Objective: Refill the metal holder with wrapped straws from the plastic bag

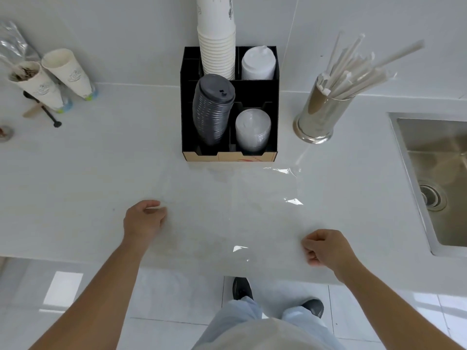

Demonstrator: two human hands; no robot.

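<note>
At the upper left of the frame two paper cups (50, 79) lean on the white worktop (101, 160); lower down, left of centre, the left hand (144, 219) is curled, fingers pinching what looks like the near left edge of the plastic bag (240, 210); the bag lies flat and see-through across the middle of the frame, and seems empty; above it stands a black organiser (228, 107) with stacked cups and lids; at lower right the right hand (326, 247) is closed in a loose fist on the bag's right edge; at upper right the metal holder (319, 114) already bristles with wrapped straws (353, 66), so the filling looks done; next the bag likely wants lifting clear or folding, gripped evenly since thin film slips; a steel sink (434, 178) fills the right edge; pale floor tiles show below.
</note>
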